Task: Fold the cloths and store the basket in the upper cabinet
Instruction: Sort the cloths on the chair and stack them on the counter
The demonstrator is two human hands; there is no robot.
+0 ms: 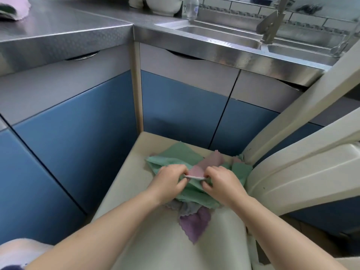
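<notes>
A loose pile of cloths lies on the seat of a cream plastic chair (155, 240). Green cloths (175, 154) make up most of the pile, with a purple cloth (194, 223) at its near edge and a greyish one beside it. My left hand (169, 182) and my right hand (222, 182) sit close together on top of the pile. Each pinches one end of the near edge of a pink cloth (194, 170), which lies over the green ones. No basket is in view.
Blue cabinet doors (78, 143) stand under a steel counter (68, 28) ahead and to the left. A double sink (224, 34) with a tap is at the back right. Folded pink and green cloths (13, 8) lie on the counter's far left. The chair's backrest (302, 172) rises at right.
</notes>
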